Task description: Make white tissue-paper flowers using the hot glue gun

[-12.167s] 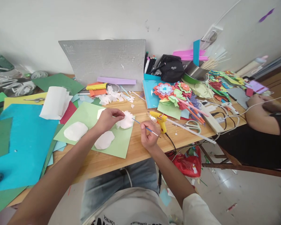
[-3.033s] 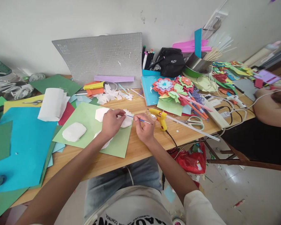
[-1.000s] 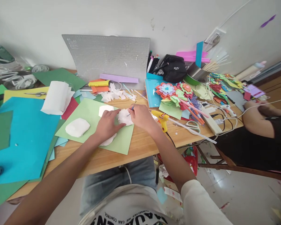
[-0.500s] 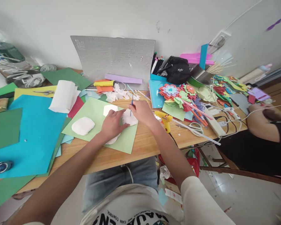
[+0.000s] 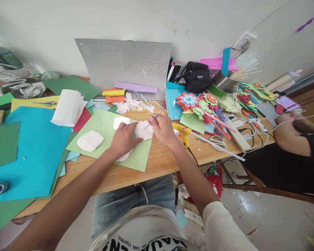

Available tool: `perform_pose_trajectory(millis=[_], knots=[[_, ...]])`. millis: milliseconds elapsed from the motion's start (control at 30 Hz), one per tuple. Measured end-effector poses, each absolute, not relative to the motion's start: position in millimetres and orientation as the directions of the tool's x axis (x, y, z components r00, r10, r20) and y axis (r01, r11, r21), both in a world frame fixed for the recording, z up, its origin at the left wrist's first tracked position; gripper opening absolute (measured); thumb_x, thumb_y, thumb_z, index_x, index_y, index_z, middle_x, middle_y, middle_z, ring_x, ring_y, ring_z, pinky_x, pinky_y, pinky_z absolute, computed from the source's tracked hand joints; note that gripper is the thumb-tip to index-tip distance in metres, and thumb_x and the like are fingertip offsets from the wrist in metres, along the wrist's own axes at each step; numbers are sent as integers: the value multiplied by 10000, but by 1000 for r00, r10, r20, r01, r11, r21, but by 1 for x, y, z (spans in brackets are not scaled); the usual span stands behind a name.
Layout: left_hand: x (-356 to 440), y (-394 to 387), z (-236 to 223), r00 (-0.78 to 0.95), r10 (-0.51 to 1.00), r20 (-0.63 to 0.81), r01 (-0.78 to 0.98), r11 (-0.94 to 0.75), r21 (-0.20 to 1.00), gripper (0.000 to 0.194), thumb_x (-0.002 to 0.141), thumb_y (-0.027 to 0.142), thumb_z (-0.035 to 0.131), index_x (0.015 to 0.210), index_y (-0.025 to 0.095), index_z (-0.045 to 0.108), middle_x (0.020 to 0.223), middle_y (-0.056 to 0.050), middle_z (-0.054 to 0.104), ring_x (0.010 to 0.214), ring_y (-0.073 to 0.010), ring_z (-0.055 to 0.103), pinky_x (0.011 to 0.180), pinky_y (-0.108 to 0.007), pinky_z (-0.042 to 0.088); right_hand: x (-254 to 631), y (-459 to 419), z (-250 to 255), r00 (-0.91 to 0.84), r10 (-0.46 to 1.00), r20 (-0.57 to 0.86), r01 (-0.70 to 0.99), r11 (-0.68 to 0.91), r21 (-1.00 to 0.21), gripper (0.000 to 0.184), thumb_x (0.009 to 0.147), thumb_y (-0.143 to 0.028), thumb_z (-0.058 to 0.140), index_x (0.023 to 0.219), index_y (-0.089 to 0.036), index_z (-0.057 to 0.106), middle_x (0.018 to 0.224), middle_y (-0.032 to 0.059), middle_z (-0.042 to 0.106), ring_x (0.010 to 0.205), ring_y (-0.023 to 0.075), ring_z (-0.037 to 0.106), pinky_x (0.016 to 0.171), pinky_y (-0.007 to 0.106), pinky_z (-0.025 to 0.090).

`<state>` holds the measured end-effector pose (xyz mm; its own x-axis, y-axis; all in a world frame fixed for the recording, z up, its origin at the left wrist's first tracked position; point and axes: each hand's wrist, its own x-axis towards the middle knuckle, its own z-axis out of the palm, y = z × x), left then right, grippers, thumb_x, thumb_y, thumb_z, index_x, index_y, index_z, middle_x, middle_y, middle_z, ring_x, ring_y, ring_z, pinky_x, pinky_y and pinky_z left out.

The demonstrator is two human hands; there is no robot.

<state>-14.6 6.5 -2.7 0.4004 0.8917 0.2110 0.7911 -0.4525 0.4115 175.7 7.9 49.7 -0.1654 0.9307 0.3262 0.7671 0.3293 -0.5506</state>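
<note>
A light green sheet of paper point(image 5: 99, 120) lies on the wooden desk with white paper shapes on it. My left hand point(image 5: 123, 139) rests on the sheet, thumb and forefinger spread at the left edge of a fluffy, ruffled white paper piece point(image 5: 143, 131). Between the fingertips of my right hand point(image 5: 164, 129) is a thin blue pen-like tool point(image 5: 154, 119), tilted, its lower tip at the fluffy piece. A smooth white shape point(image 5: 90, 141) lies to the left. Another white shape point(image 5: 121, 122) sits behind my left hand, and one more is partly hidden beneath it.
A yellow glue gun point(image 5: 183, 134) and scissors point(image 5: 217, 142) lie to the right. Paper flowers point(image 5: 189, 101) and a black pouch point(image 5: 198, 77) stand behind. A grey cutting mat point(image 5: 122, 62) leans on the wall. Blue paper point(image 5: 39, 150) covers the left. Another person's arm point(image 5: 290, 134) is at far right.
The blue tool has gone from nearly upright to slanted, its top leaning right. My right hand has shifted slightly right, showing more of the fluffy piece. My left hand stays in place.
</note>
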Motion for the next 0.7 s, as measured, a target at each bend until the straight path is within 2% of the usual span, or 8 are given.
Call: perform_pose_trajectory(millis=[500, 700], knots=[[-15, 6, -2, 402, 889, 221, 790, -458, 408, 647, 792, 449, 660, 1340, 137, 516, 1091, -109, 669, 1065, -328, 473, 909, -419, 445, 175, 4, 42, -195, 916, 351, 769, 365, -525, 277, 967, -285, 397, 799, -188, 596, 802, 39, 656, 783, 168, 593, 746, 268, 396], [-14, 6, -4, 404, 887, 223, 789, -461, 406, 640, 801, 462, 648, 1344, 155, 506, 1098, -105, 667, 1069, -326, 474, 935, -422, 430, 185, -23, 52, -37, 876, 481, 693, 370, -619, 315, 970, -363, 400, 780, -198, 588, 750, 45, 644, 729, 168, 595, 713, 287, 432]])
